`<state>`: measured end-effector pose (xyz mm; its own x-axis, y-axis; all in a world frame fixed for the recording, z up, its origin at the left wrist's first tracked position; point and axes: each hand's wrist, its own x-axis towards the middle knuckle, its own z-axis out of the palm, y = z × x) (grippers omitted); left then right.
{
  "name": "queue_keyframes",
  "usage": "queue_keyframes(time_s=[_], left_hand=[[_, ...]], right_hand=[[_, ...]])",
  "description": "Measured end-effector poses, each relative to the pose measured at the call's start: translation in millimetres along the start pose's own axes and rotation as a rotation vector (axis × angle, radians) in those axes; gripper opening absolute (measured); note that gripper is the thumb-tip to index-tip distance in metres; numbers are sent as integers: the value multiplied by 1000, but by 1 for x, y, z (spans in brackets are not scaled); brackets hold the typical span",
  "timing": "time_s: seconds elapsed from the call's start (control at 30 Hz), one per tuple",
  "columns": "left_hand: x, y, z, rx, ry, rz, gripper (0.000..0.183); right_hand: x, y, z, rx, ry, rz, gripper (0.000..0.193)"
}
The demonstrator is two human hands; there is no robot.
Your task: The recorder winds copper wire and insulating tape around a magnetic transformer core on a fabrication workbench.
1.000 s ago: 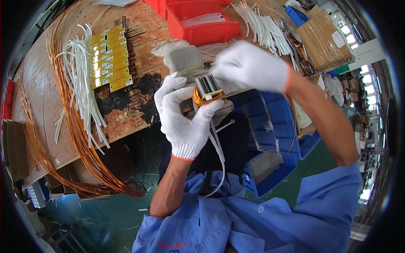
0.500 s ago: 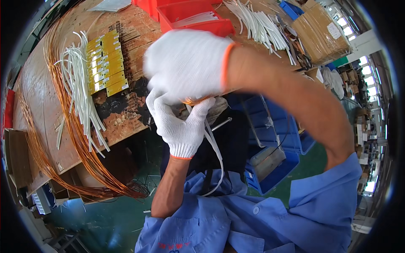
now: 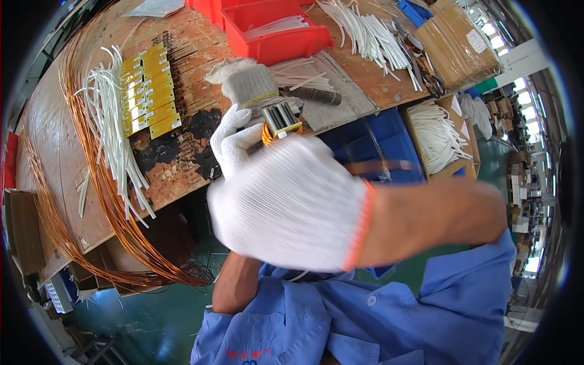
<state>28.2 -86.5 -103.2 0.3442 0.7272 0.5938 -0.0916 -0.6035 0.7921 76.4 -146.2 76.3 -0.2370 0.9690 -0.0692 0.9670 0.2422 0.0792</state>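
Small copper-wound coil (image 3: 280, 123) is being pinched w/ left hand (image 3: 234, 146); right hand (image 3: 289, 204) grip can't be told, blurred. Red bin (image 3: 277, 33), far, is holding white tubes (image 3: 277, 25).

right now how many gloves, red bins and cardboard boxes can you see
white gloves: 3 — on the left hand, on the right hand, one spare glove on the bench
red bins: 2
cardboard boxes: 2
total: 7
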Motion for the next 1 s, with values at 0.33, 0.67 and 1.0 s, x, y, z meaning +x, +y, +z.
queue_keyframes(time_s=[0.33,0.67,1.0], left_hand=[[2,-5,3,-12,39,-31,71],[-7,-10,3,-101,39,-79,74],[-3,-8,4,-51,91,-52,66]], right_hand=[[-68,115,66,951,38,383,19],[-14,-9,22,118,66,63,20],[23,170,61,618,-44,-10,31]])
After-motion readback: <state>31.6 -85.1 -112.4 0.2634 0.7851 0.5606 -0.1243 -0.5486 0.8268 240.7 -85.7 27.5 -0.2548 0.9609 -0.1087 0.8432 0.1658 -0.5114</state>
